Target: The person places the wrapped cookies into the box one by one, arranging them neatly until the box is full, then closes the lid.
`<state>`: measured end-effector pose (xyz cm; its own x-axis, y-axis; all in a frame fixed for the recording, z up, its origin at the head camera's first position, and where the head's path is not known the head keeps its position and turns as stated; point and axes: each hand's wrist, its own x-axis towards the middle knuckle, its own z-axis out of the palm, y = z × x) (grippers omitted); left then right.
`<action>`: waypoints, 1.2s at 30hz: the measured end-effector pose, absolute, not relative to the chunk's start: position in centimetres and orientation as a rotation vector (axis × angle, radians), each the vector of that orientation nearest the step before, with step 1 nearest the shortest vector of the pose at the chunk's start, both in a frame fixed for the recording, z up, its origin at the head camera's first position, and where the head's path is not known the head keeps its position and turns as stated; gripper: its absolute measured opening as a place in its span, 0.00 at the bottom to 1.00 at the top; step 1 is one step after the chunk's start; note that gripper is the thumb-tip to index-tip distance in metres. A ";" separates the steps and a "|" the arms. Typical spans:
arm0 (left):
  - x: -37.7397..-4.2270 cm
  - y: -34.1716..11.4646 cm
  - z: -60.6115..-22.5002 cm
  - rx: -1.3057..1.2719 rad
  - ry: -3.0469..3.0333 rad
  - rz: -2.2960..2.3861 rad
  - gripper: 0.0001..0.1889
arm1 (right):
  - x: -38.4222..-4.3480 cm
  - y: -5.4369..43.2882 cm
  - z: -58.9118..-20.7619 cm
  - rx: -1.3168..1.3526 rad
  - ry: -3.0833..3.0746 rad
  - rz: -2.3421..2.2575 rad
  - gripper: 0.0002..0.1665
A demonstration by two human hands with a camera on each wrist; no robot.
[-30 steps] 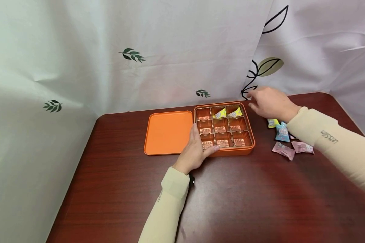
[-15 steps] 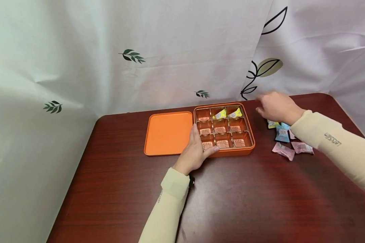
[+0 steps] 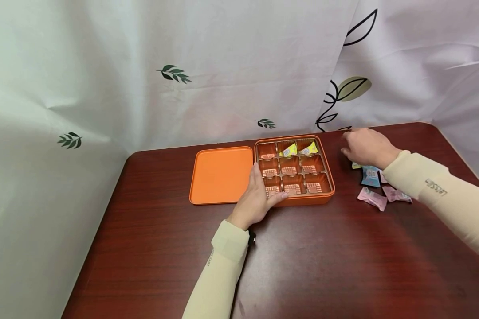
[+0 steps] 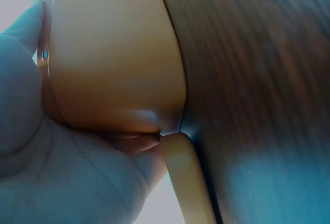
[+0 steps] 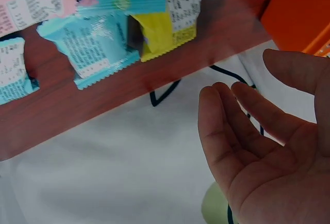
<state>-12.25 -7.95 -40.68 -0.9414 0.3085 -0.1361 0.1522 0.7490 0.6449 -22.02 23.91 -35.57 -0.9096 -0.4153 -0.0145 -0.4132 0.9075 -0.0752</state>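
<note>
An orange box (image 3: 287,201) with a copper-coloured divided tray stands near the table's back edge. Two yellow wrapped candies (image 3: 289,150) lie in its back row, in the middle and right compartments. My left hand (image 3: 252,199) rests against the box's front left corner, fingers straight along the left side, thumb at the front rim. My right hand (image 5: 268,141) hovers with loosely bent fingers and nothing between them. Beside it, in the right wrist view, lie a yellow candy (image 5: 180,20) and a blue candy (image 5: 95,48). Part of the candy pile is hidden beneath the right hand in the head view.
The orange lid (image 3: 222,175) lies flat left of the box. Pink candies (image 3: 372,198) are nearest the front of the loose group, with another blue candy (image 3: 370,176) behind. A patterned white curtain (image 3: 223,66) hangs right behind the wooden table (image 3: 151,248).
My right hand has moved right and down, away from the box and over toward the loose candies. The left hand and the box have stayed put.
</note>
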 end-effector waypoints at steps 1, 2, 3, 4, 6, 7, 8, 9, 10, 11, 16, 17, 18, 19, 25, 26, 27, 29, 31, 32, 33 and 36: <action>-12.2 -8.0 -40.7 0.363 2.716 0.971 0.59 | -22.1 24.0 -35.7 -0.662 3.038 -0.105 0.18; -12.2 -8.0 -40.6 0.363 2.716 0.973 0.59 | -22.1 24.1 -35.8 -0.665 3.036 -0.099 0.17; -12.2 -8.0 -40.6 0.362 2.715 0.974 0.59 | -22.2 24.1 -36.0 -0.670 3.034 -0.094 0.16; -12.2 -8.0 -40.6 0.362 2.716 0.975 0.59 | -22.2 24.2 -36.1 -0.673 3.033 -0.092 0.15; -12.2 -7.9 -40.6 0.364 2.716 0.977 0.59 | -22.3 24.4 -36.3 -0.674 3.032 -0.090 0.13; -12.2 -7.9 -40.6 0.365 2.716 0.980 0.59 | -22.3 24.5 -36.4 -0.673 3.030 -0.091 0.12; -12.2 -7.9 -40.6 0.367 2.716 0.981 0.59 | -22.4 24.6 -36.6 -0.673 3.028 -0.092 0.11; -12.2 -7.9 -40.6 0.368 2.716 0.981 0.59 | -22.4 24.7 -36.6 -0.672 3.025 -0.095 0.11; -12.2 -7.9 -40.7 0.368 2.717 0.981 0.59 | -22.4 24.8 -36.7 -0.670 3.023 -0.099 0.11; -12.2 -7.9 -40.7 0.370 2.718 0.984 0.59 | -22.5 24.8 -36.8 -0.670 3.021 -0.101 0.11; -12.2 -7.9 -40.7 0.361 2.717 0.992 0.59 | -22.5 24.9 -36.9 -0.645 2.997 -0.097 0.12; -12.2 -7.9 -40.7 0.359 2.715 0.993 0.59 | -22.5 24.9 -36.8 -0.628 2.989 -0.094 0.13; -12.2 -7.9 -40.7 0.357 2.713 0.995 0.59 | -22.4 24.9 -36.8 -0.611 2.982 -0.094 0.13; -12.2 -7.9 -40.7 0.356 2.710 0.996 0.59 | -22.4 24.9 -36.8 -0.596 2.973 -0.090 0.14; -12.2 -8.0 -40.6 0.372 2.710 0.990 0.59 | -22.3 24.9 -36.8 -0.519 2.946 -0.095 0.17; -12.2 -8.0 -40.6 0.375 2.711 0.989 0.59 | -22.3 24.9 -36.8 -0.508 2.943 -0.098 0.18; -12.2 -8.0 -40.6 0.378 2.713 0.990 0.59 | -22.3 24.9 -36.8 -0.497 2.938 -0.100 0.19; -12.3 -8.0 -40.6 0.375 2.711 0.989 0.59 | -22.4 25.0 -36.9 -0.477 2.929 -0.106 0.20; -12.3 -8.0 -40.6 0.372 2.711 0.985 0.59 | -22.4 25.0 -36.9 -0.458 2.920 -0.113 0.21; -12.3 -8.0 -40.6 0.371 2.712 0.981 0.59 | -22.4 25.0 -37.0 -0.450 2.915 -0.116 0.22; -12.2 -8.0 -40.6 0.370 2.715 0.979 0.59 | -22.4 25.1 -37.0 -0.444 2.911 -0.120 0.22; -12.2 -8.0 -40.6 0.370 2.721 0.972 0.59 | -22.4 25.1 -37.0 -0.430 2.891 -0.133 0.22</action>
